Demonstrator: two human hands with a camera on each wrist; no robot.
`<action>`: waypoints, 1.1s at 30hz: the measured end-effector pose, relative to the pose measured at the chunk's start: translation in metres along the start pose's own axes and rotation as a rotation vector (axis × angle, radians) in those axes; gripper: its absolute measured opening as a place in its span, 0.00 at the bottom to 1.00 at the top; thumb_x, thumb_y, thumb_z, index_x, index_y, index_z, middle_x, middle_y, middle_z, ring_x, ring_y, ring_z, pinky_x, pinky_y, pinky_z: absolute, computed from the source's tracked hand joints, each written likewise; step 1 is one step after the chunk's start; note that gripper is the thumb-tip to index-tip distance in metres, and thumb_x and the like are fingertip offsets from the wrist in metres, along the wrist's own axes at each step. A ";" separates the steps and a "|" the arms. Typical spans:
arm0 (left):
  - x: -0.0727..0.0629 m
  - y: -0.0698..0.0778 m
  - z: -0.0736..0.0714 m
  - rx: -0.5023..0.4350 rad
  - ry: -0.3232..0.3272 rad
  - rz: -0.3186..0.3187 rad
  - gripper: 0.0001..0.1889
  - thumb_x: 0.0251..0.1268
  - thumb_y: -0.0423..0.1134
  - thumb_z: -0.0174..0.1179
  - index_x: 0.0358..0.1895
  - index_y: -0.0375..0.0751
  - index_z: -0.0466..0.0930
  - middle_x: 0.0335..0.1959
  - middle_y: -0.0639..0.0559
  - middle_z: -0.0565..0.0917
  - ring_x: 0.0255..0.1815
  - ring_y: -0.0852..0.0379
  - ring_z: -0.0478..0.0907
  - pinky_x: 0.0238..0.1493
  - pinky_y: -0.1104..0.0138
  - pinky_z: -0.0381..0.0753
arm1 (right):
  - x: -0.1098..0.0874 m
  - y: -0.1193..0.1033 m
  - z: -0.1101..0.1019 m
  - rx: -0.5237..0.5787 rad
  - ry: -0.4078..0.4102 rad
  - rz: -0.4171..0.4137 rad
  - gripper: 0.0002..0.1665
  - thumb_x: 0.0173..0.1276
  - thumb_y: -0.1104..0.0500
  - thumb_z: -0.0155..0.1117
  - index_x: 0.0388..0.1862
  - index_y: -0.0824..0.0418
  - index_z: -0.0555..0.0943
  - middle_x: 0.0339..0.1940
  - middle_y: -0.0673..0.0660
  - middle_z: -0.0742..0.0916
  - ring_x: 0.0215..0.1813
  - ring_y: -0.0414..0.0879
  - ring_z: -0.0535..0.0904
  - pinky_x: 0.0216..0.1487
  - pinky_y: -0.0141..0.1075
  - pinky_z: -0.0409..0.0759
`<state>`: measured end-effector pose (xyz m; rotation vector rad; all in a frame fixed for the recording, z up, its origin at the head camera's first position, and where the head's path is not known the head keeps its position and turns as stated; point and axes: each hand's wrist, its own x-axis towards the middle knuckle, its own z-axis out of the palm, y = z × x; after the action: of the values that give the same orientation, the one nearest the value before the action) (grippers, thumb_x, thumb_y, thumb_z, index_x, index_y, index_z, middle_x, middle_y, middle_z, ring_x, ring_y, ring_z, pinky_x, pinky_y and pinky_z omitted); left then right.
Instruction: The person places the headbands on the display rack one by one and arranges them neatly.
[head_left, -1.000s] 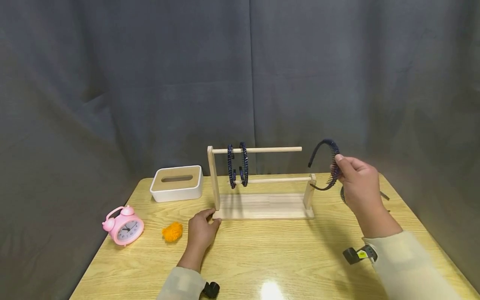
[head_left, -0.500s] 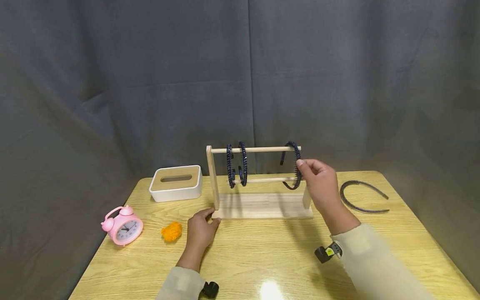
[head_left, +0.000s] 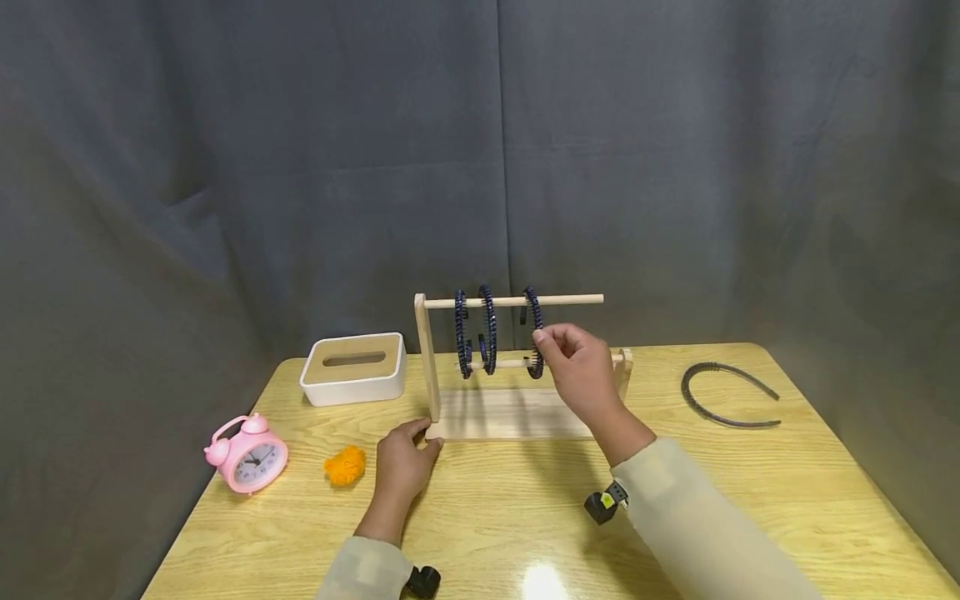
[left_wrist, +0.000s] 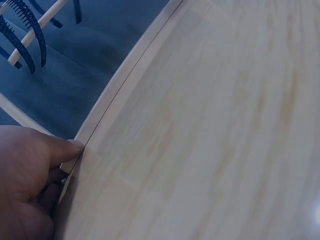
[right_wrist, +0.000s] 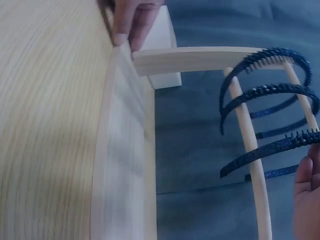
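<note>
- Dark grey curtain [head_left: 337, 167] fills the background, behind a wood-grain desk [head_left: 510, 533].
- On the desk stands a pale wooden rack [head_left: 495, 412], with a flat base, an upper rod [head_left: 570, 299] whose right end is free, and a lower rod [head_left: 510, 363].
- One navy headband [right_wrist: 280, 146] has just travelled leftward: a second ago it was in the air right of the rack, and now it loops around both rods, with a gap between it and two matching headbands [head_left: 491, 329]. Its threading seems complete, though it is not let go.
- This headband is a narrow, glossy, ridged C, upright, bend toward the person and tips behind, with comb teeth along its inner edge.
- Another slim, dark headband [head_left: 703, 367] lies flat on the desk, right of the rack, so the rods carry three and one remains off.
- Fingers of the right hand [head_left: 581, 367] pinch the navy headband's front; fingers of the left hand [head_left: 403, 462] grip the base's front left corner, seemingly steadying it.
</note>
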<state>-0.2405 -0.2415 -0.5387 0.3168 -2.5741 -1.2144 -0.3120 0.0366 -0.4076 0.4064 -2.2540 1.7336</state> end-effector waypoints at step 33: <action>0.000 0.001 -0.002 -0.013 0.005 0.009 0.22 0.72 0.36 0.74 0.66 0.35 0.87 0.63 0.36 0.89 0.63 0.39 0.88 0.67 0.46 0.87 | -0.006 0.006 0.017 -0.224 -0.061 -0.106 0.13 0.81 0.49 0.70 0.50 0.57 0.90 0.43 0.55 0.93 0.45 0.50 0.86 0.48 0.46 0.86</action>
<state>-0.2397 -0.2420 -0.5372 0.3043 -2.5593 -1.2253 -0.3092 0.0222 -0.4192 0.5248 -2.3889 1.4168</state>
